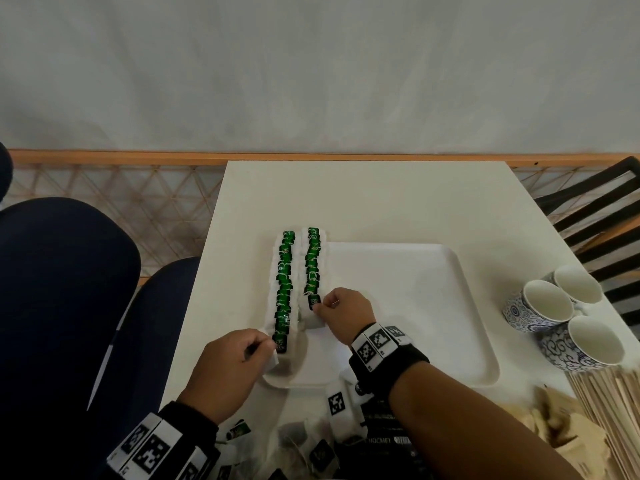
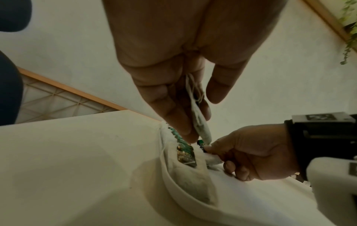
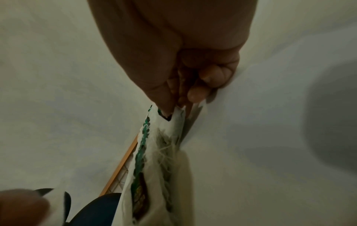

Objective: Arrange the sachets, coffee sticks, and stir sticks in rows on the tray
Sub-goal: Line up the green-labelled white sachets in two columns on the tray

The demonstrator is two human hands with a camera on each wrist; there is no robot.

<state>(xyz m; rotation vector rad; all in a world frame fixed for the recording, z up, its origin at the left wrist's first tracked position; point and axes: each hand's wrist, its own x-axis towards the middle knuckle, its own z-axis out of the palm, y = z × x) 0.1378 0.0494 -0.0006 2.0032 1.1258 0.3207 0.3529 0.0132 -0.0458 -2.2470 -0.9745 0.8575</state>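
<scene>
A white tray (image 1: 415,306) lies on the table. Two rows of white tea-bag sachets with green tags run along its left side: the left row (image 1: 285,285) and the shorter right row (image 1: 312,261). My left hand (image 1: 266,344) pinches a tea-bag sachet (image 2: 199,120) between thumb and fingers at the near end of the left row. At the near end of the right row, my right hand (image 1: 325,304) pinches another sachet (image 3: 177,120) by its top edge, with its green tag (image 1: 314,301) showing. The right hand's fingers (image 3: 195,93) are curled tight.
Three patterned cups (image 1: 547,306) stand right of the tray. Wooden stir sticks (image 1: 609,410) and brown sachets (image 1: 554,424) lie at the near right. Dark coffee sticks (image 1: 384,427) and loose tea bags (image 1: 294,441) sit near the table's front edge. A black chair (image 1: 602,216) stands at the far right.
</scene>
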